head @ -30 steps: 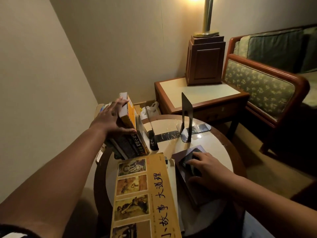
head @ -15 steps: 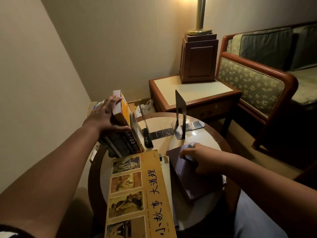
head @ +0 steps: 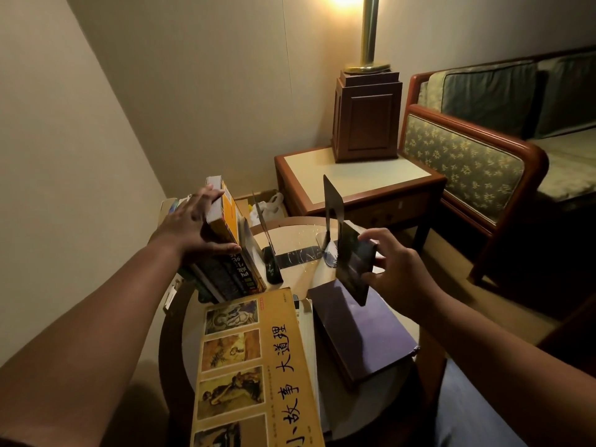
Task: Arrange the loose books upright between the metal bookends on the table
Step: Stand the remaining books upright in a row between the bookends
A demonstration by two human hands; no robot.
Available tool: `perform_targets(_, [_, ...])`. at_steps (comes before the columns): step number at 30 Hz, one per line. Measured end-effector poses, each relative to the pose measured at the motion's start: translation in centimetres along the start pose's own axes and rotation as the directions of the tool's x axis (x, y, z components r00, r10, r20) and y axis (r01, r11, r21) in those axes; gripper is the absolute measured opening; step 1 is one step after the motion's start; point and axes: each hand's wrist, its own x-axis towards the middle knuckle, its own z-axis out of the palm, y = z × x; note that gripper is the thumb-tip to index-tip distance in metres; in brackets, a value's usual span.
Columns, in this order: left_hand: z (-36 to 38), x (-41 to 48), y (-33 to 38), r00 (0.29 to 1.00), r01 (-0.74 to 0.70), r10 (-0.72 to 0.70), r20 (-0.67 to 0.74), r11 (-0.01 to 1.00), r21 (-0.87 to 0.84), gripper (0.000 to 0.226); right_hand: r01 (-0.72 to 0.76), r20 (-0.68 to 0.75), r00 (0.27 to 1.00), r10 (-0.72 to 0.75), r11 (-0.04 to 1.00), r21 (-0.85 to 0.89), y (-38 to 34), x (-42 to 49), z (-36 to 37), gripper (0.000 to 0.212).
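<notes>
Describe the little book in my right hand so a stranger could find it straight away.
Start at the round table in front of the lamp stand. Above the flat purple book on its right side, the right hand holds a small dark book up on edge. It alone is in the air, off the table.

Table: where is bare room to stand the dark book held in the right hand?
Between the left bookend and the right bookend the table is bare. Nearer, it is crowded: the yellow book and the purple book lie flat; the left hand props leaning books.
</notes>
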Motion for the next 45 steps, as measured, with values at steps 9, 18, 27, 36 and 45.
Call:
perform_targets(9, [0.1,0.2,-0.4,1.000,-0.009,0.009,0.009,1.000,0.008,0.124,0.109,-0.047,0.993,-0.107,0.993,0.052,0.2,-2.7,2.8,0.072])
perform_targets(18, [0.0,0.0,-0.2,1.000,0.019,-0.019,0.013,1.000,0.004,0.125,0.265,-0.211,0.951,-0.227,0.949,0.171,-4.7,-0.1,3.6,0.070])
perform_targets(27, [0.0,0.0,-0.4,1.000,0.005,-0.006,0.007,1.000,0.013,0.127,0.462,-0.266,0.874,-0.408,0.866,0.191,-12.8,7.3,5.4,0.072])
perform_targets(36, [0.2,0.2,-0.5,1.000,0.009,-0.010,-0.019,1.000,-0.004,0.098,0.447,-0.212,0.887,-0.410,0.878,0.174,-14.3,9.6,9.4,0.065])
perform_targets(45, [0.2,0.3,-0.8,1.000,-0.006,0.005,0.018,0.998,0.058,0.118,0.244,-0.037,0.970,-0.242,0.939,0.244,-13.0,8.5,12.9,0.069])
